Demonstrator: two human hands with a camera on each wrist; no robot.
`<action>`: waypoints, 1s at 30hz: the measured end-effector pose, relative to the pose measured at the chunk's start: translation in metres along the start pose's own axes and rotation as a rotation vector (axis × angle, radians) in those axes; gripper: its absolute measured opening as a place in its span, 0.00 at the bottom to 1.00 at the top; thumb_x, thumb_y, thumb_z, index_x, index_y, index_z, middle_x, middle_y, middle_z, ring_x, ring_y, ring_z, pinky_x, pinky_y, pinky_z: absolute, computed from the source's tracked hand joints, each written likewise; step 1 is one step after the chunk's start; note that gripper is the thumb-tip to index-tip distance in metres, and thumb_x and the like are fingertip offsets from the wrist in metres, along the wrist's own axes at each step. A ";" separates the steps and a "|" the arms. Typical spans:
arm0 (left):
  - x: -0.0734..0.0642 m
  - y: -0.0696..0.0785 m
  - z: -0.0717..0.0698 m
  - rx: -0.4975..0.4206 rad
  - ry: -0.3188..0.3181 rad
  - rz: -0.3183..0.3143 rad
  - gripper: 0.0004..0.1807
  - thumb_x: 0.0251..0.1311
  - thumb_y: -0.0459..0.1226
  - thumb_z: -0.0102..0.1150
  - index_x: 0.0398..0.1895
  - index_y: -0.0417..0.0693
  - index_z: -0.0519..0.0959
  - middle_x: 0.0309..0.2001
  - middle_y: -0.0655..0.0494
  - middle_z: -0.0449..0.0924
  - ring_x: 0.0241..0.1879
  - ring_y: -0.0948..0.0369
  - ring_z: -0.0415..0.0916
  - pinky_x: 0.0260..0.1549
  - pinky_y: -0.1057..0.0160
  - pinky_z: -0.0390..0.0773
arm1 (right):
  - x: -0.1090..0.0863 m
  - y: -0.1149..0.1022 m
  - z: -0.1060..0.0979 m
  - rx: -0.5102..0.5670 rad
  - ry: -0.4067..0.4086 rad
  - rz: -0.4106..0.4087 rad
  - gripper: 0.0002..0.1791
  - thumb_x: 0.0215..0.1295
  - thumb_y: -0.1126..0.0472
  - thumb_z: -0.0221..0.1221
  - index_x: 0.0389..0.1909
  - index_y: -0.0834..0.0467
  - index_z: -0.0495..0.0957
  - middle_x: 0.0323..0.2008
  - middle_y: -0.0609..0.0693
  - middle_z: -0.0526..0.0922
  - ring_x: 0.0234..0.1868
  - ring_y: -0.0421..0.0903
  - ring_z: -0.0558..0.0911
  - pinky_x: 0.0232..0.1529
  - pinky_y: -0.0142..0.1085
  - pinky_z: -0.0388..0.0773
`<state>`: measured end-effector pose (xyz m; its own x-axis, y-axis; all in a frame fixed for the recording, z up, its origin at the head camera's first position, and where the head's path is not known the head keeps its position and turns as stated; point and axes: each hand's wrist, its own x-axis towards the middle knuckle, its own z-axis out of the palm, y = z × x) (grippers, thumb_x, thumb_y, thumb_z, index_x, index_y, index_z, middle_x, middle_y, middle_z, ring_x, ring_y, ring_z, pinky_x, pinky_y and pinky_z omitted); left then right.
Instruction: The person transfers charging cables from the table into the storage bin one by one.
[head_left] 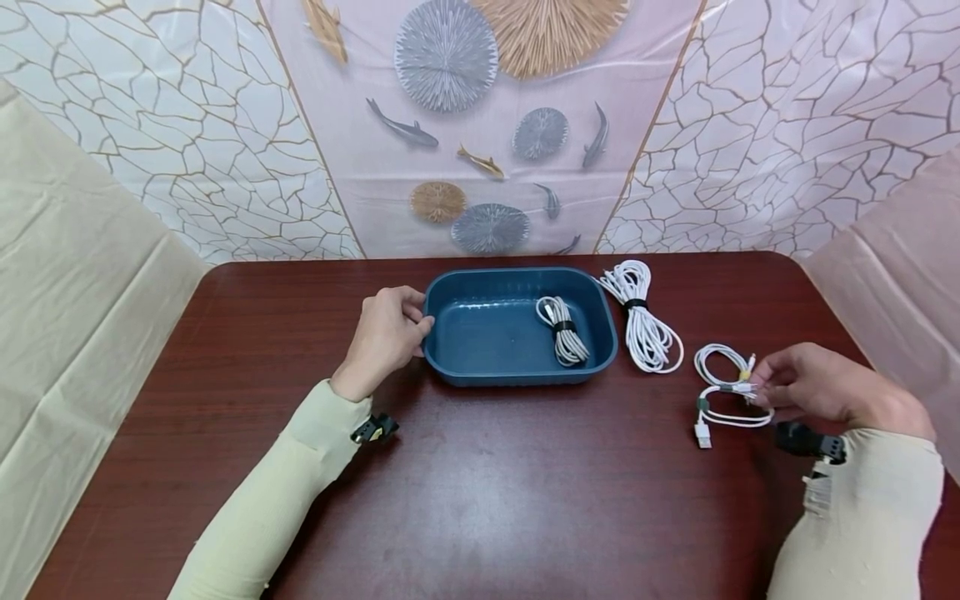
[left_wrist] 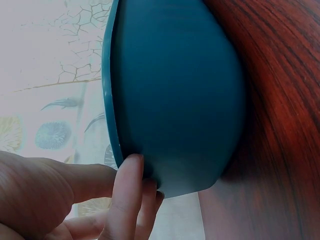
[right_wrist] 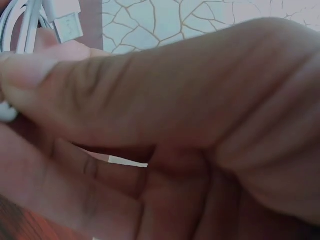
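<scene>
At the left end of a blue plastic basin [head_left: 480,379], my left hand [head_left: 386,333] grips the rim. The left wrist view has fingertips pressed against the basin's outer wall [left_wrist: 180,90], with the thumb at the rim. To the right, my right hand [head_left: 825,383] pinches a coiled white USB cable [head_left: 738,421] between thumb and fingers. Its dark green tie and a USB plug [head_left: 702,435] show at the left of the loop. Another white cable coil [head_left: 712,350] with a yellow tie lies right beside it, partly overlapped. In the right wrist view, a plug [right_wrist: 67,25] shows beyond the thumb.
Inside the basin, at its right side, lies a bundled pale cable [head_left: 566,337] with a black tie. A larger white cable bundle [head_left: 645,325], also tied in black, lies just right of the basin. Patterned cloth [head_left: 487,150] stands behind the dark wooden table [head_left: 487,483].
</scene>
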<state>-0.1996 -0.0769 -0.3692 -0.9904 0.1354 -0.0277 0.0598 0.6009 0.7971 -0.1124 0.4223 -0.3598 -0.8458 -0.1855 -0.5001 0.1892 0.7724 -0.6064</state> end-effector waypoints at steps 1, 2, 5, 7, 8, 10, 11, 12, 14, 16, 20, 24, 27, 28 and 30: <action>0.000 0.000 0.000 0.003 -0.002 -0.003 0.20 0.68 0.31 0.61 0.61 0.33 0.77 0.39 0.40 0.84 0.20 0.60 0.84 0.23 0.64 0.88 | 0.000 0.000 0.000 0.007 -0.001 -0.003 0.06 0.69 0.74 0.57 0.41 0.76 0.75 0.32 0.49 0.82 0.31 0.36 0.81 0.37 0.33 0.88; 0.000 0.000 0.000 0.005 -0.003 -0.006 0.20 0.68 0.31 0.61 0.62 0.33 0.77 0.40 0.40 0.84 0.20 0.60 0.84 0.23 0.64 0.88 | 0.000 0.000 0.000 0.006 -0.001 -0.009 0.06 0.69 0.75 0.57 0.41 0.76 0.75 0.32 0.49 0.81 0.31 0.36 0.81 0.37 0.33 0.88; -0.001 0.000 0.001 0.011 -0.011 -0.018 0.21 0.68 0.31 0.62 0.62 0.34 0.76 0.40 0.41 0.84 0.21 0.60 0.84 0.23 0.64 0.88 | -0.002 0.001 0.002 0.013 -0.006 -0.026 0.06 0.69 0.75 0.57 0.41 0.77 0.75 0.31 0.47 0.82 0.31 0.36 0.82 0.37 0.34 0.89; -0.001 0.000 0.002 0.016 -0.011 -0.018 0.21 0.68 0.31 0.62 0.63 0.34 0.76 0.40 0.42 0.84 0.21 0.60 0.84 0.24 0.64 0.88 | -0.002 0.003 0.002 0.004 -0.011 -0.056 0.06 0.68 0.76 0.57 0.40 0.78 0.74 0.31 0.46 0.81 0.30 0.35 0.81 0.35 0.33 0.88; -0.001 0.000 0.003 0.017 -0.010 -0.016 0.21 0.68 0.31 0.62 0.62 0.34 0.76 0.39 0.42 0.84 0.21 0.60 0.84 0.24 0.64 0.88 | -0.002 0.005 0.002 0.002 -0.012 -0.069 0.06 0.68 0.76 0.57 0.40 0.78 0.74 0.30 0.44 0.81 0.30 0.34 0.81 0.35 0.33 0.88; -0.001 -0.001 0.004 0.018 -0.007 -0.011 0.21 0.68 0.31 0.62 0.62 0.34 0.77 0.39 0.42 0.84 0.21 0.60 0.84 0.23 0.64 0.88 | -0.003 0.007 0.003 0.007 -0.008 -0.087 0.05 0.68 0.77 0.56 0.38 0.78 0.74 0.29 0.42 0.81 0.29 0.34 0.81 0.34 0.33 0.88; -0.001 -0.001 0.004 0.018 -0.007 -0.008 0.21 0.67 0.31 0.62 0.62 0.34 0.77 0.39 0.42 0.84 0.21 0.60 0.84 0.23 0.64 0.88 | -0.002 0.007 0.003 0.011 -0.008 -0.091 0.05 0.68 0.77 0.56 0.38 0.78 0.74 0.29 0.41 0.81 0.29 0.33 0.81 0.34 0.33 0.88; -0.001 -0.001 0.005 0.017 -0.007 -0.007 0.21 0.67 0.31 0.63 0.62 0.34 0.77 0.38 0.42 0.84 0.20 0.60 0.84 0.23 0.64 0.88 | -0.002 0.009 0.004 0.011 -0.008 -0.102 0.04 0.67 0.77 0.56 0.38 0.78 0.74 0.29 0.41 0.81 0.29 0.33 0.81 0.34 0.33 0.88; -0.001 -0.001 0.004 0.015 -0.011 -0.009 0.21 0.67 0.31 0.63 0.62 0.34 0.77 0.38 0.42 0.84 0.20 0.61 0.84 0.23 0.64 0.88 | -0.001 0.011 0.005 0.009 0.000 -0.121 0.04 0.67 0.77 0.57 0.38 0.78 0.75 0.29 0.41 0.81 0.29 0.33 0.81 0.34 0.33 0.88; -0.001 0.000 0.004 0.011 -0.015 -0.013 0.21 0.67 0.31 0.63 0.62 0.34 0.77 0.38 0.42 0.84 0.20 0.61 0.84 0.23 0.64 0.88 | -0.001 0.012 0.005 -0.003 0.010 -0.132 0.04 0.66 0.77 0.57 0.38 0.77 0.75 0.29 0.41 0.82 0.29 0.33 0.80 0.33 0.33 0.88; -0.001 0.002 0.002 0.005 -0.012 -0.014 0.21 0.67 0.31 0.63 0.62 0.34 0.77 0.39 0.41 0.84 0.20 0.60 0.84 0.23 0.64 0.88 | -0.001 0.007 0.004 -0.041 0.034 -0.134 0.03 0.66 0.77 0.57 0.38 0.76 0.75 0.29 0.43 0.82 0.28 0.32 0.80 0.32 0.32 0.87; -0.001 0.002 0.000 0.006 -0.005 -0.017 0.21 0.67 0.31 0.62 0.62 0.34 0.77 0.39 0.41 0.84 0.21 0.60 0.84 0.23 0.64 0.88 | 0.000 0.000 0.003 -0.089 0.058 -0.143 0.02 0.67 0.78 0.55 0.37 0.75 0.75 0.29 0.44 0.81 0.28 0.31 0.78 0.32 0.32 0.87; -0.001 0.003 -0.001 0.007 -0.002 -0.020 0.21 0.67 0.31 0.62 0.62 0.34 0.77 0.39 0.42 0.84 0.20 0.60 0.84 0.23 0.64 0.88 | 0.001 -0.003 0.002 -0.117 0.072 -0.149 0.01 0.67 0.77 0.56 0.37 0.74 0.75 0.29 0.44 0.81 0.28 0.31 0.78 0.31 0.31 0.86; -0.001 0.003 -0.001 0.006 0.000 -0.021 0.21 0.67 0.31 0.63 0.62 0.34 0.77 0.39 0.42 0.84 0.20 0.60 0.84 0.23 0.64 0.88 | 0.001 -0.003 0.002 -0.119 0.071 -0.153 0.02 0.67 0.77 0.56 0.37 0.74 0.75 0.29 0.44 0.81 0.28 0.31 0.78 0.31 0.31 0.86; -0.002 0.003 -0.002 0.007 0.004 -0.021 0.21 0.67 0.31 0.63 0.62 0.34 0.77 0.39 0.42 0.84 0.20 0.60 0.84 0.23 0.65 0.88 | 0.003 -0.005 0.002 -0.108 0.068 -0.153 0.02 0.67 0.78 0.55 0.37 0.75 0.75 0.29 0.46 0.82 0.28 0.32 0.79 0.32 0.32 0.87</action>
<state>-0.1981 -0.0768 -0.3661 -0.9920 0.1193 -0.0424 0.0394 0.6089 0.7923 -0.1146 0.4166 -0.3591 -0.8933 -0.2669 -0.3617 0.0041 0.7997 -0.6004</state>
